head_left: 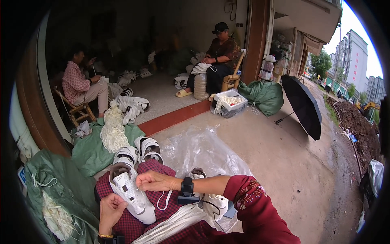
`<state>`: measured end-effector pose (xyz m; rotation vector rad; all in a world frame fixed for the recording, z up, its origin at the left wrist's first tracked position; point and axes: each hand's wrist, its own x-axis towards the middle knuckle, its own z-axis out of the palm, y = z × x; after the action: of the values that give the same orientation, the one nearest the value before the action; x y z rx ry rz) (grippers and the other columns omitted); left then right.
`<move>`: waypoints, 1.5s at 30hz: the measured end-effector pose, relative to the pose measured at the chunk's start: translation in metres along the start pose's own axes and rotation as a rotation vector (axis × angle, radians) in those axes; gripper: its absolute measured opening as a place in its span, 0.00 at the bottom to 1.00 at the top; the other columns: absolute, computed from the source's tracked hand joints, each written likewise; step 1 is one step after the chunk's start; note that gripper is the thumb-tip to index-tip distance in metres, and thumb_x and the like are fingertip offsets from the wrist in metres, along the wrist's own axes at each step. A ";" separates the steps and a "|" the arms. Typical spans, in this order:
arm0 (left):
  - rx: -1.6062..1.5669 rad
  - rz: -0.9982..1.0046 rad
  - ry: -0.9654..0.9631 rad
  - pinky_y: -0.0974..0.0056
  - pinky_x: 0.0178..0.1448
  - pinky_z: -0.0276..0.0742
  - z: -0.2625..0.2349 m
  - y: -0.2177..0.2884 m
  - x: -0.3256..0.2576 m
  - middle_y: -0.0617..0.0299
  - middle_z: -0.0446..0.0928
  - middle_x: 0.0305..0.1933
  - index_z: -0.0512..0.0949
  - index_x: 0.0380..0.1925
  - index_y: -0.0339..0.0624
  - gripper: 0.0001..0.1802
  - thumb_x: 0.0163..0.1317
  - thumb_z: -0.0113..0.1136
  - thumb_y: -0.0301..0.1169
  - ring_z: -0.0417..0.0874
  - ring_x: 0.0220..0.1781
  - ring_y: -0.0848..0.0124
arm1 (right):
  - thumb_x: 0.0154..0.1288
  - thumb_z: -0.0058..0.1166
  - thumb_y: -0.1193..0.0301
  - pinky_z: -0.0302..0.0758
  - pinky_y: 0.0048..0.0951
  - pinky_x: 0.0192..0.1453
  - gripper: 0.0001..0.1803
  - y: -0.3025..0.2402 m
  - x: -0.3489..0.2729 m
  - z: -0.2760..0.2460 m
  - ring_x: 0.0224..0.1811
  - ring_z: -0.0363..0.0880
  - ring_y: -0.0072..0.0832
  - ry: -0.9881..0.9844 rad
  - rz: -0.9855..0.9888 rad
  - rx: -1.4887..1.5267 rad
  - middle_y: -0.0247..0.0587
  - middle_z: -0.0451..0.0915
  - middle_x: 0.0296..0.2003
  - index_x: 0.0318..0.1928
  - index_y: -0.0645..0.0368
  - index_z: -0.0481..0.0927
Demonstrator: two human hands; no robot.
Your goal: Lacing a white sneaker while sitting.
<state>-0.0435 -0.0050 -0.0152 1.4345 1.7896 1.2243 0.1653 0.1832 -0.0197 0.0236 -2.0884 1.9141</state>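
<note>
A white sneaker (142, 203) with a dark lining lies across my lap on checked cloth (162, 173), its toe toward me. My right hand (156, 181) is closed in a pinch at the shoe's right side, on a white shoelace (163, 201) whose loop hangs below the hand. Beside the shoe's left edge, the fingers of my left hand (112, 210) are pinched together; what lies between them is too small to make out. A bundle of white laces (174, 223) rests over my lap. More white shoes (148, 148) lie just beyond my knees.
Green sacks (87, 152) and a heap of laces (113, 130) lie to the left. Clear plastic sheeting (203, 148) covers ground ahead. A tub (228, 103), a black umbrella (302, 107) and two seated people (85, 81) (221, 53) are farther off.
</note>
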 end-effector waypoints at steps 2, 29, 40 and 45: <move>-0.043 0.003 -0.006 0.72 0.33 0.76 0.002 0.001 -0.002 0.65 0.80 0.26 0.80 0.28 0.35 0.06 0.55 0.71 0.21 0.78 0.27 0.81 | 0.73 0.53 0.72 0.59 0.16 0.30 0.04 0.004 0.000 0.006 0.27 0.62 0.07 0.012 -0.046 -0.009 0.18 0.70 0.28 0.37 0.57 0.76; 0.002 0.009 0.003 0.73 0.32 0.76 0.004 0.003 -0.005 0.66 0.81 0.25 0.80 0.26 0.35 0.07 0.55 0.71 0.20 0.77 0.26 0.83 | 0.73 0.57 0.70 0.63 0.18 0.34 0.06 0.004 -0.012 0.010 0.30 0.64 0.09 -0.038 -0.045 -0.072 0.20 0.70 0.28 0.38 0.59 0.77; 0.024 0.028 0.003 0.73 0.34 0.77 0.003 -0.014 0.006 0.65 0.81 0.27 0.79 0.27 0.36 0.07 0.53 0.70 0.18 0.79 0.28 0.81 | 0.70 0.57 0.73 0.70 0.21 0.43 0.06 0.005 -0.008 0.011 0.34 0.69 0.12 -0.031 -0.127 -0.103 0.25 0.74 0.30 0.36 0.62 0.77; -0.056 -0.008 0.034 0.74 0.34 0.76 -0.003 -0.019 0.001 0.65 0.80 0.26 0.78 0.26 0.37 0.08 0.52 0.69 0.17 0.78 0.26 0.81 | 0.67 0.58 0.75 0.75 0.22 0.47 0.06 0.001 -0.003 0.015 0.37 0.73 0.15 -0.044 -0.150 -0.198 0.28 0.77 0.31 0.34 0.65 0.76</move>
<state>-0.0548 -0.0051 -0.0307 1.3809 1.7678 1.2922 0.1645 0.1678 -0.0226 0.1749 -2.2279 1.6285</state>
